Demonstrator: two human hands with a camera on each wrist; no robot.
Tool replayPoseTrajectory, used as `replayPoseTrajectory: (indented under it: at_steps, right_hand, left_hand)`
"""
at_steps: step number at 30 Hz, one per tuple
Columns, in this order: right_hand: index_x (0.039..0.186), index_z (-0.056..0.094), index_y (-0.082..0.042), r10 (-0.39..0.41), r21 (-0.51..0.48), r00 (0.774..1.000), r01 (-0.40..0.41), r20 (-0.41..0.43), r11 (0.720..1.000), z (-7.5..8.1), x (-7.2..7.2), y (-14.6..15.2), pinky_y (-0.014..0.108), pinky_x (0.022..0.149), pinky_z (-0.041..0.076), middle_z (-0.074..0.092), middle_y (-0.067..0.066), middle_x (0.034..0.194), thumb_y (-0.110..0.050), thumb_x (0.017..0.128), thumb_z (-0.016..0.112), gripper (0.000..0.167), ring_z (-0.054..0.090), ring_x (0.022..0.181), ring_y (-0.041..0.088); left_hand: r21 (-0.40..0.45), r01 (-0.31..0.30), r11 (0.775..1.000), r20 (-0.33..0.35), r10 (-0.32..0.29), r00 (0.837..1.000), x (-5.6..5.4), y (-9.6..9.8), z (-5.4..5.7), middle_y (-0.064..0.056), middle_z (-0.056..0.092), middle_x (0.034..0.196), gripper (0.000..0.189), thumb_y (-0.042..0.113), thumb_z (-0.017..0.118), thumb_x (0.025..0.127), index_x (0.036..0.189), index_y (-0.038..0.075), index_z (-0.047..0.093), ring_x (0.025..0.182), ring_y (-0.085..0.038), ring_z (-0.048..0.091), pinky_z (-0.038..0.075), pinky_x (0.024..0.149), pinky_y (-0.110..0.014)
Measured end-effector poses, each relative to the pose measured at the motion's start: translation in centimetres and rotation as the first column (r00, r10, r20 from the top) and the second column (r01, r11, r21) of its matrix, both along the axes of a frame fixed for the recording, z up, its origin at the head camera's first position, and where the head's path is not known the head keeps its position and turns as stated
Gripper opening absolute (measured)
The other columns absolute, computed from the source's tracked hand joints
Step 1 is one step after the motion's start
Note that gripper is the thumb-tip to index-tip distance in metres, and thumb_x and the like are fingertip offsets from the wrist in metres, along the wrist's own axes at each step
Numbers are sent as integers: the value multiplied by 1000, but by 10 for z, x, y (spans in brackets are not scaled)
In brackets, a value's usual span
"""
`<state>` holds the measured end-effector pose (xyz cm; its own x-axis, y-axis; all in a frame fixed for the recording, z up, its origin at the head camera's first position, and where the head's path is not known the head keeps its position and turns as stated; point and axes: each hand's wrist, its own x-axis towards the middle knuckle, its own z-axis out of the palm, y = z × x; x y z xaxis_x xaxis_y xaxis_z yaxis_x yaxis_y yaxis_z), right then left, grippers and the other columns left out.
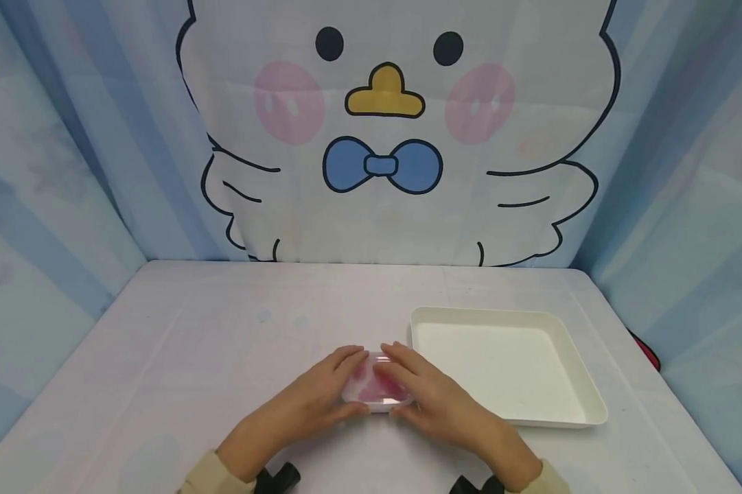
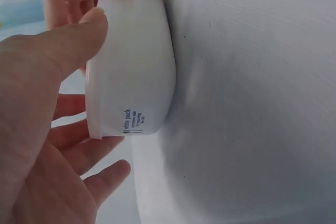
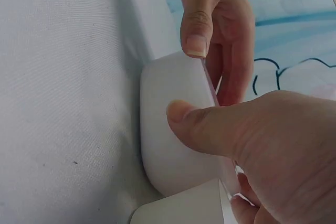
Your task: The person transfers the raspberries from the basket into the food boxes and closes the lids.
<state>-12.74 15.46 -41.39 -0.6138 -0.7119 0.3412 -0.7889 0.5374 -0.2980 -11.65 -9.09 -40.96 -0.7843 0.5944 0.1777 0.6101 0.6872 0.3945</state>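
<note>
A small white food container [image 1: 378, 407] with a see-through lid [image 1: 377, 377], pink showing through it, stands on the table between both hands. My left hand [image 1: 321, 392] grips its left end, the thumb at the near rim and the fingers round the far side. From the right, my right hand [image 1: 435, 398] holds it too, its thumb [image 3: 194, 129] against the white near wall. Small blue print reading "white pack" [image 2: 127, 121] shows on that wall in the left wrist view.
A shallow white tray [image 1: 506, 357] lies close to the right of the container. The pale table [image 1: 130, 384] has a curtain with a cartoon face [image 1: 386, 226] behind it and blue curtains at both sides. Something red [image 1: 645, 351] pokes out past the right table edge.
</note>
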Motion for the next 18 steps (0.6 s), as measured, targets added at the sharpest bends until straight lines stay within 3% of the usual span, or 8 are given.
replayPoseTrajectory:
  at_steps: [6,10,13,18]
  right_hand:
    - [140,53,-7,-64,77,998,63,3,995,2,1,-6,50,109,44,48,17,149,-17,80,80,67,44,140,38]
    - [145,48,-4,-129,214,980,160,-150,964,-5,6,-13,47,113,41,45,19,151,-32,80,79,77,43,141,38]
    - [147,44,-2,-156,283,955,227,-252,932,-11,11,-18,47,115,38,41,22,154,-42,79,76,85,40,142,38]
    - [146,44,1,-198,281,938,279,-285,918,-16,15,-25,48,117,35,40,22,155,-39,82,74,81,38,144,36]
  left_hand:
    - [-18,-6,1000,-22,6,1000,-1,5,-2,-19,48,144,71,34,71,91,144,-3,42,130,-32,53,47,107,-45]
    - [-119,-29,992,-144,12,990,5,14,-8,-27,42,149,72,34,68,92,145,-7,40,138,-39,45,43,110,-49]
    - [-212,-103,972,-197,61,978,12,22,-13,-28,32,156,77,36,64,93,148,-8,34,146,-40,33,38,114,-52]
    - [-299,-239,924,-245,168,955,22,34,-20,-23,26,161,76,41,57,97,151,-5,30,150,-37,25,35,116,-52]
